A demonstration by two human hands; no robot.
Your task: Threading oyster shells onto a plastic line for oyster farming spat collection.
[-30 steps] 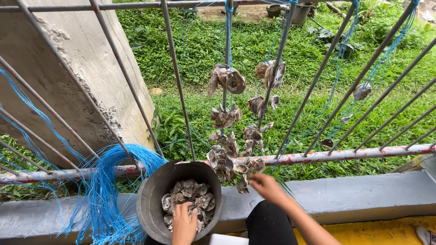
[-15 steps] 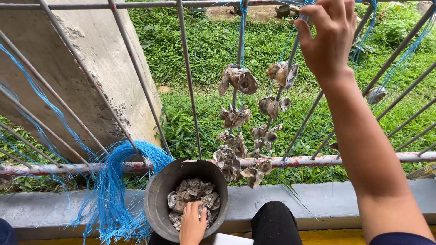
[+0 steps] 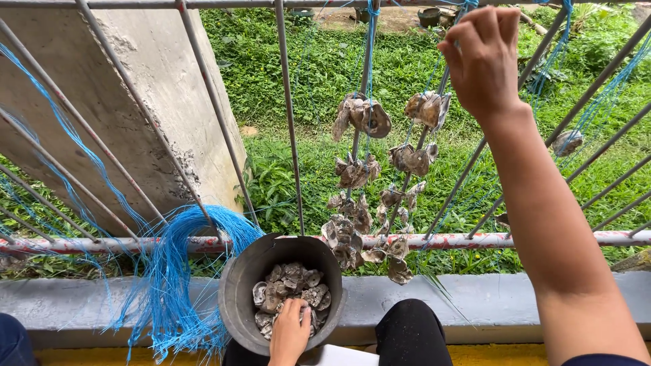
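Observation:
My left hand (image 3: 289, 331) reaches into a dark round bucket (image 3: 239, 285) and rests on the grey oyster shells (image 3: 290, 285) heaped inside; whether it grips one I cannot tell. My right hand (image 3: 483, 57) is raised high at the top right, fingers curled around a thin blue string (image 3: 453, 47) near the railing's top. Two strings of oyster shells (image 3: 369, 179) hang from blue cords between the metal bars, reaching down to the lower rail.
A metal railing (image 3: 288, 122) with slanted bars and a worn red-white lower rail (image 3: 475, 240) stands on a grey concrete ledge (image 3: 81, 305). A bundle of blue cord (image 3: 178, 271) hangs at left. A concrete pillar (image 3: 129, 102) and grass lie beyond. My dark-clad knee (image 3: 413, 332) is below.
My right hand rose from the lower rail beside the hanging shells up to the top of the railing. My left hand stayed in the bucket.

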